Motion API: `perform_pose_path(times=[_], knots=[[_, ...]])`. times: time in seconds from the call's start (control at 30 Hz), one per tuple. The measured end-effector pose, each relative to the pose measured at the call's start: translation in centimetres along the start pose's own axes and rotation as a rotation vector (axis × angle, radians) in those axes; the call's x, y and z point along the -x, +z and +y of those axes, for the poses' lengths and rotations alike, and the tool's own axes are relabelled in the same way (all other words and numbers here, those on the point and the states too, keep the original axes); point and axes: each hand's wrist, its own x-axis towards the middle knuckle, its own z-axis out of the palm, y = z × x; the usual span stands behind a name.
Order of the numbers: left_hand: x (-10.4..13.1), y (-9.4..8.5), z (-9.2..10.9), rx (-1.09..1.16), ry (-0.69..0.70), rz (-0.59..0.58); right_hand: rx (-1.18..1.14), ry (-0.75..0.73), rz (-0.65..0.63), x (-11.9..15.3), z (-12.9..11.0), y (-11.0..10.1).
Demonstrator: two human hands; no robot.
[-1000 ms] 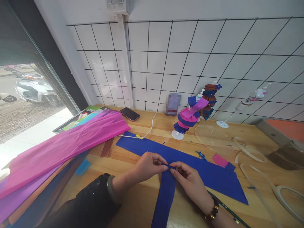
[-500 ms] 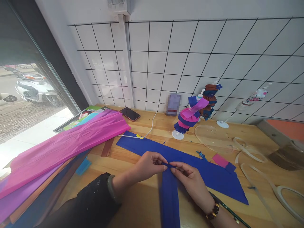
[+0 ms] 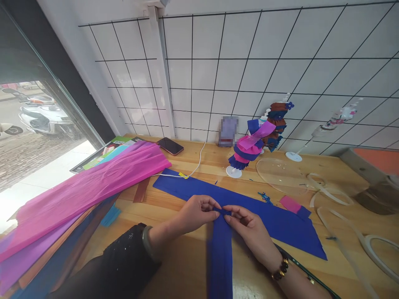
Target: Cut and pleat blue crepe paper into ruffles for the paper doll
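My left hand point(image 3: 201, 214): thumb and forefinger pressed together, pinching the top end of the narrow blue strip point(image 3: 221, 261).
My right hand point(image 3: 252, 228): just beside the left, thumb and fingertips pinching the same end, which looks gathered between my two grips.
Narrow blue strip: runs down from my fingers toward the near side of the bench point(image 3: 181, 261), its lower end out of view.
Wide blue sheet point(image 3: 277, 228): lies flat beyond my hands, slanting across the middle of the bench; I cannot tell whether the strip touches it.
Under my right wrist: a long dark object point(image 3: 308, 270), partly hidden by my arm.
Left edge of the bench: a pink sheet point(image 3: 93, 182) on top of other coloured sheets, slanting out past that edge.
Back edge: a phone point(image 3: 170, 146) near the left corner; a pink-and-blue dressed figure point(image 3: 247, 153) farther right, a brown-and-blue one point(image 3: 277, 120) behind it.
White cable point(image 3: 201, 160): curves from the back edge onto the wide sheet's left end.
Toward the right edge: a clear disc point(image 3: 274, 176), a pink scrap point(image 3: 289, 203) on the wide sheet, and a white tape roll point(image 3: 370, 245).
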Motion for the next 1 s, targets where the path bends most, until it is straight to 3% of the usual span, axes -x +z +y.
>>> perform_pose_path(times=[1.0], knots=[[0.25, 0.32, 0.79, -0.057, -0.009, 0.003, -0.006, -0.017, 0.061, 0.04, -0.20, 0.04]])
